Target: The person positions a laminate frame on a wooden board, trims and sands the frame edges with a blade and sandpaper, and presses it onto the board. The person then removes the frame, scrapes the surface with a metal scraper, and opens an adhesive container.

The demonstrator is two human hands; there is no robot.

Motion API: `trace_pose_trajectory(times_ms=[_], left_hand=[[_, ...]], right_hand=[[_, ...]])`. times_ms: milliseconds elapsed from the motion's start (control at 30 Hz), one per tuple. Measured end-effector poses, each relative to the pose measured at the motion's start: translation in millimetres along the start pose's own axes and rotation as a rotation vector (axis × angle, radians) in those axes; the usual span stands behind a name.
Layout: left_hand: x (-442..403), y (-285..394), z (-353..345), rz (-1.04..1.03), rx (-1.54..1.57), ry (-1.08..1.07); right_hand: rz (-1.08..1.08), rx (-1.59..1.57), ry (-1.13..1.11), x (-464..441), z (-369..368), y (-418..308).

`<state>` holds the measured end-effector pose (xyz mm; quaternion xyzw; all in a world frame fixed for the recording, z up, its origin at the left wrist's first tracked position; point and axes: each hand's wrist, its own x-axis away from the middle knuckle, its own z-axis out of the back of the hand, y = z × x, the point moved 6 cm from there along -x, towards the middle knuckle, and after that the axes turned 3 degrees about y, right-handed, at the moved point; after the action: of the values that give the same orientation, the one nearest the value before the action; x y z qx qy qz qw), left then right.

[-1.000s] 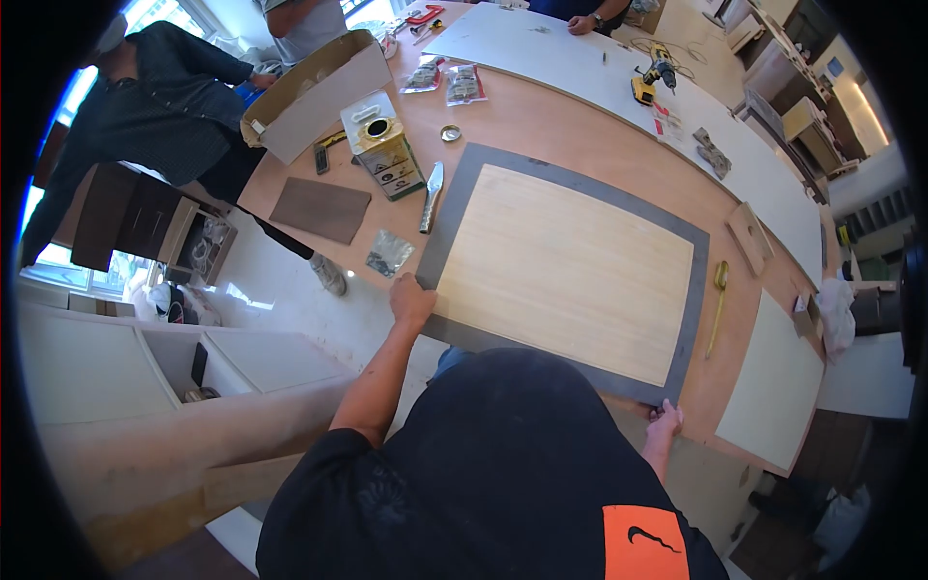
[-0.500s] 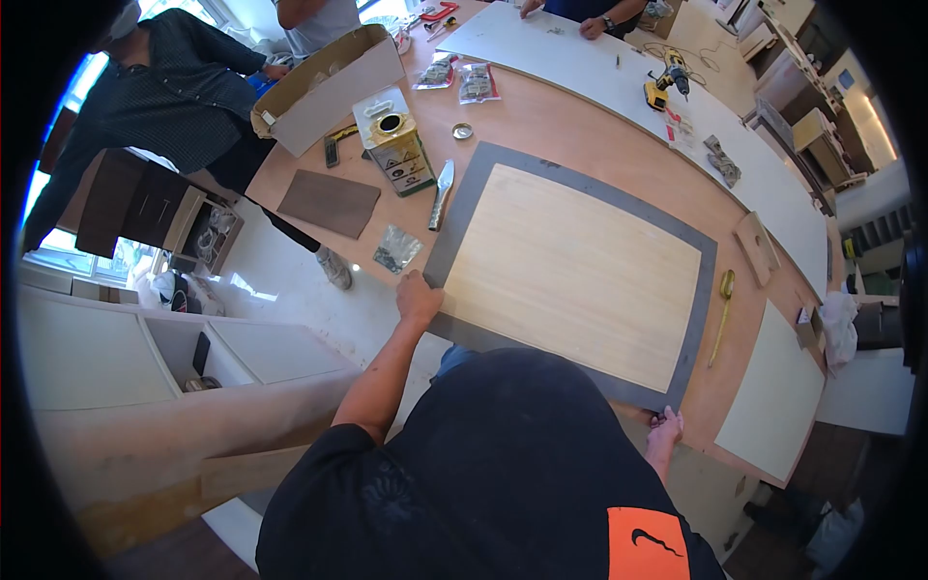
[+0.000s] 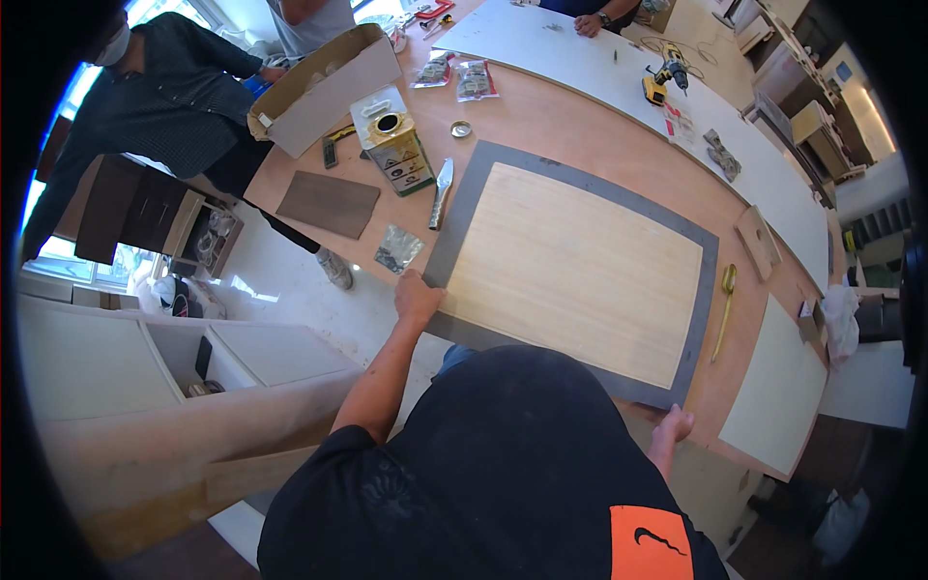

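A rectangular panel with a pale wood centre and a grey border (image 3: 580, 275) lies on the pinkish worktable (image 3: 570, 121). My left hand (image 3: 418, 298) grips its near left corner, fingers wrapped round the grey edge. At the near right corner is my right hand (image 3: 674, 423), its fingers closed at the panel's edge and partly hidden. A brush-like tool with a shiny handle (image 3: 440, 198) and a small clear bag (image 3: 398, 248) lie just left of the panel. To its right is a yellow tape measure (image 3: 728, 280), its blade drawn out.
A yellow-labelled can (image 3: 398, 150), a brown board (image 3: 329, 203) and a cardboard box (image 3: 324, 92) stand or lie at the left. Beyond are a white panel (image 3: 580, 58) and a yellow drill (image 3: 667, 72). Co-workers stand at the far side (image 3: 184, 97).
My right hand has shifted slightly outward along the near right corner, and its fingers look differently placed. The co-worker's hands at the far side have moved. The panel stays nearly where it was.
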<state>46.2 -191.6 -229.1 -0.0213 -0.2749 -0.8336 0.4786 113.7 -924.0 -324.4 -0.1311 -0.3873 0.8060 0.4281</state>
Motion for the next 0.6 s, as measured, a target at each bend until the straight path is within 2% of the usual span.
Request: trace_pose_trajectory(times_ms=[33,100,200,267,333,400,433,533,600], left_hand=[[1.5,2.0,2.2,-0.006,-0.006,0.012],[4.5,4.9,5.9,-0.016,-0.023,0.036],[13.1,11.2,3.9,-0.023,0.014,0.016],[19.0,15.1,-11.1,-0.091,-0.004,-0.031],[26.7,20.3,-24.4,-0.123,-0.006,-0.098],[33.7,25.7,-36.3,-0.119,0.007,-0.186],[31.7,25.9,-42.7,-0.174,0.038,-0.183],[31.7,25.7,-50.4,0.020,0.539,-0.472],[30.9,33.2,-36.6,0.068,0.685,-0.542]], right_hand=[[0.116,0.194,0.114,5.8,8.0,-14.8],[0.347,0.586,0.337,58.4,20.3,-97.8],[0.563,0.399,0.124,71.0,-17.5,-128.3],[0.665,0.259,-0.096,73.3,-59.6,-124.2],[0.575,0.097,-0.324,114.0,-94.7,-156.4],[0.538,-0.068,-0.657,158.9,-131.8,-180.7],[0.575,-0.098,-0.748,186.3,-144.8,-196.0],[0.737,-0.146,-1.007,258.2,-170.9,-250.2],[0.781,-0.134,-1.129,288.2,-188.2,-281.0]])
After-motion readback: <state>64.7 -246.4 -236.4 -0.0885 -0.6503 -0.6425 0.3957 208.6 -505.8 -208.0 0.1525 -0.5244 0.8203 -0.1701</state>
